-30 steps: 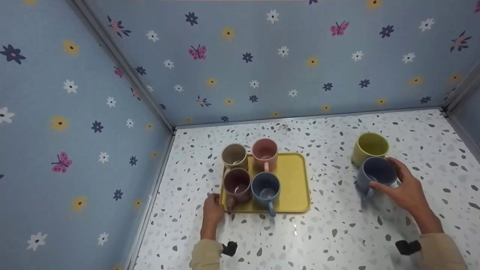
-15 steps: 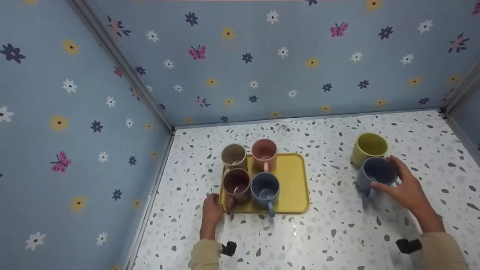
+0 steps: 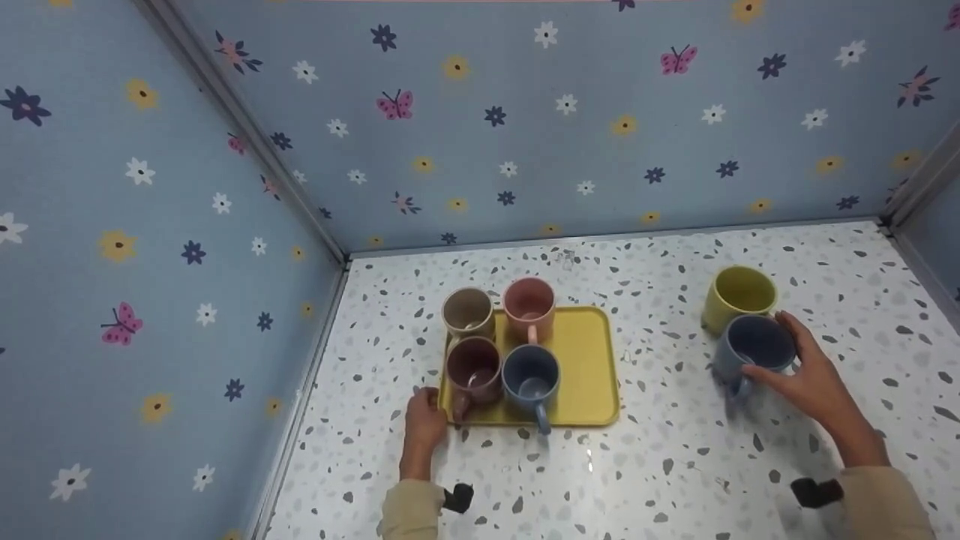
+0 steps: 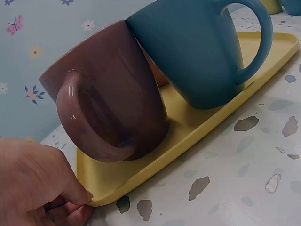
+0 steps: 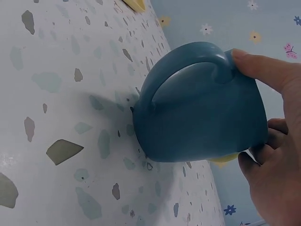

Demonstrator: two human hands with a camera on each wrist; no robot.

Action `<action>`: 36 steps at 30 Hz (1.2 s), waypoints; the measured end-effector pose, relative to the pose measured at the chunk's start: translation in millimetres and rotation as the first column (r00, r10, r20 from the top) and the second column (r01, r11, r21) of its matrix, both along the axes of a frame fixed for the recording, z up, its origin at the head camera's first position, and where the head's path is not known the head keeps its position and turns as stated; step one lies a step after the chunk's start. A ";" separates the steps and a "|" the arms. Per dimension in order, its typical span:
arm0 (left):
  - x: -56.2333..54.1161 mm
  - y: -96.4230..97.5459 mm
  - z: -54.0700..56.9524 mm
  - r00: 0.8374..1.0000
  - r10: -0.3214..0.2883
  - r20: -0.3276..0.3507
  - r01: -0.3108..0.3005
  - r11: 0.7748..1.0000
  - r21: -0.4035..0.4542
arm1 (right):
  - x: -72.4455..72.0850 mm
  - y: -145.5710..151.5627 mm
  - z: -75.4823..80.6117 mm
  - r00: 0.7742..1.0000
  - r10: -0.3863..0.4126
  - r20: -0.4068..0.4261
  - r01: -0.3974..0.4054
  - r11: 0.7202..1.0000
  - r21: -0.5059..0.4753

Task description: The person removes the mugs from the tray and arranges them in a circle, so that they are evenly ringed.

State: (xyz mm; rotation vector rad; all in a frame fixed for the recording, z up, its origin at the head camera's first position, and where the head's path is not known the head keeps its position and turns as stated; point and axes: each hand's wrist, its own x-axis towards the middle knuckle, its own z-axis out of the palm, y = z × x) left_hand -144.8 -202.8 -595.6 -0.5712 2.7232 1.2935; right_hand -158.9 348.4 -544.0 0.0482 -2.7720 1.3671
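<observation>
The right hand (image 3: pixel 814 382) grips a blue mug (image 3: pixel 754 346); the left hand (image 3: pixel 425 420) apparently pinches the yellow tray (image 3: pixel 589 367).

The tray (image 3: pixel 589 367) is showing a plain yellow. On it, four plain colours are showing: a beige mug (image 3: pixel 469 316), a pink mug (image 3: pixel 529 306), a brown mug (image 3: pixel 474 369) and a blue mug (image 3: pixel 531 379). Away from it, the held mug (image 5: pixel 202 117) is showing blue, and the other mug (image 3: pixel 739 301) is showing yellow-green. The table (image 3: pixel 637 480) is appearing white, with irregular grey chips (image 5: pixel 65 151). The walls (image 3: pixel 525 139) are displaying light blue, with flowers (image 3: pixel 546 32) in white, yellow and dark blue and with pink butterflies (image 3: pixel 403 104). The sleeves (image 3: pixel 412 510) are looking beige, the corner strip (image 3: pixel 247 126) grey.
</observation>
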 end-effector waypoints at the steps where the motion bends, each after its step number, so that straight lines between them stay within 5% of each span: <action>1: 0.1 0.3 0.5 1.000 -0.002 -0.005 0.002 1.000 -0.002 | 0.3 -0.5 0.8 1.000 -0.001 -0.003 0.001 1.000 -0.005; 18: -1.4 0.2 -0.2 1.000 0.015 0.011 -0.015 1.000 -0.005 | -1.2 -22.3 24.6 0.987 -0.106 -0.119 0.101 0.994 -0.049; 24: -1.0 0.9 0.3 1.000 0.016 0.027 -0.016 1.000 -0.001 | -3.0 -34.0 28.9 0.984 -0.095 -0.148 0.085 0.993 -0.077; 32: 3.3 1.7 3.5 0.998 0.010 -0.068 -0.010 1.000 0.004 | -5.0 -50.3 30.3 0.973 -0.059 -0.224 0.041 0.996 -0.081; 36: 2.5 1.0 2.6 0.998 0.006 -0.059 -0.006 1.000 0.010 | -8.1 -60.1 30.9 0.962 -0.037 -0.270 0.011 0.995 -0.095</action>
